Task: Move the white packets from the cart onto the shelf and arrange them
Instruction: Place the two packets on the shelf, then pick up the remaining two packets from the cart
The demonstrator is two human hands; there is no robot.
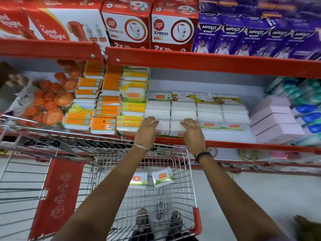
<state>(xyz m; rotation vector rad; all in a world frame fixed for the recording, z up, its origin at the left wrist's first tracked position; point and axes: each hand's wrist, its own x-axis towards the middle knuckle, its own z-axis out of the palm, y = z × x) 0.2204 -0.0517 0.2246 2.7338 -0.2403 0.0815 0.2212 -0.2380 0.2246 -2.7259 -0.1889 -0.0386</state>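
Note:
Rows of white packets [184, 110] lie flat on the middle shelf [225, 144], several deep. My left hand [147, 130] rests on the front packet [162, 126] of the left row, fingers spread over its top. My right hand [192, 132] presses on the front packet [176, 126] of the neighbouring row. Both hands lie on top of the packets; neither lifts one. Two more white packets [162, 176] [139, 180] with orange labels lie in the wire cart [190, 180] below, near its far end.
Orange and yellow packs [107, 108] stand stacked left of the white rows. Pink boxes [274, 119] sit to the right, blue-capped bottles [307, 108] beyond. A red shelf edge [208, 61] hangs overhead with boxed goods. The cart's red child seat flap [57, 193] is at left.

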